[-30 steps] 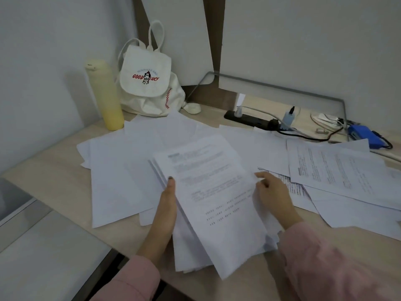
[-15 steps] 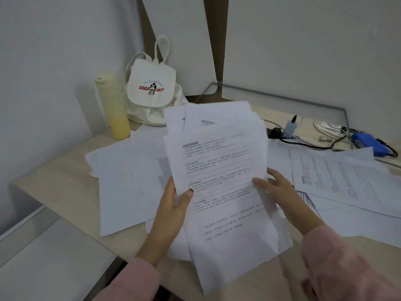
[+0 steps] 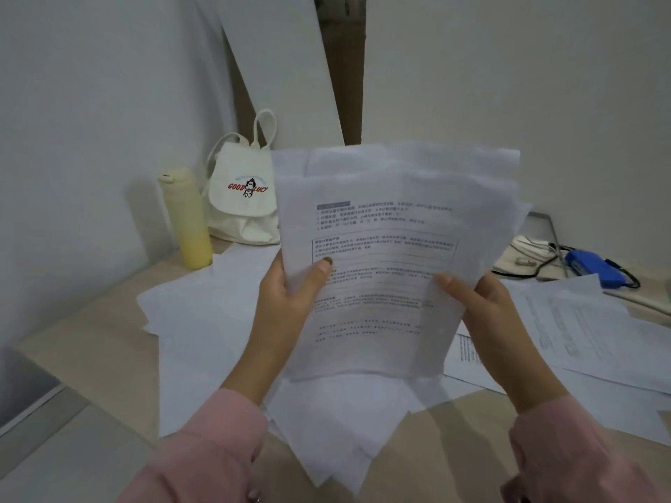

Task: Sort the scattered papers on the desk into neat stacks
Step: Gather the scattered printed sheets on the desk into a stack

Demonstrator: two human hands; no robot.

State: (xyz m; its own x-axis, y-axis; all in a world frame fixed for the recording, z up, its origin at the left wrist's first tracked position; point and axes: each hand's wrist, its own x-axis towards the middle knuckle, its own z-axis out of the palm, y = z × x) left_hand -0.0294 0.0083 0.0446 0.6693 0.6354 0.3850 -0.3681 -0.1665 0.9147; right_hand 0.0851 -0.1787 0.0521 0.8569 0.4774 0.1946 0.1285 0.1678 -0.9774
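I hold a loose bundle of printed sheets (image 3: 385, 255) upright above the wooden desk (image 3: 83, 343). My left hand (image 3: 287, 303) grips its left edge, thumb across the front page. My right hand (image 3: 483, 314) grips the right edge, thumb on the front. The sheets in the bundle are uneven, with corners sticking out at top and bottom. More white papers (image 3: 203, 321) lie scattered on the desk at the left, and printed pages (image 3: 588, 335) lie overlapping at the right.
A pale yellow bottle (image 3: 187, 217) stands at the back left beside a white cloth bag (image 3: 241, 197) with red lettering. Cables and a blue device (image 3: 590, 266) lie at the back right. White boards lean against the wall behind.
Both hands have lifted the bundle off the desk and raised it upright in front of me. The view has tilted upward with it.
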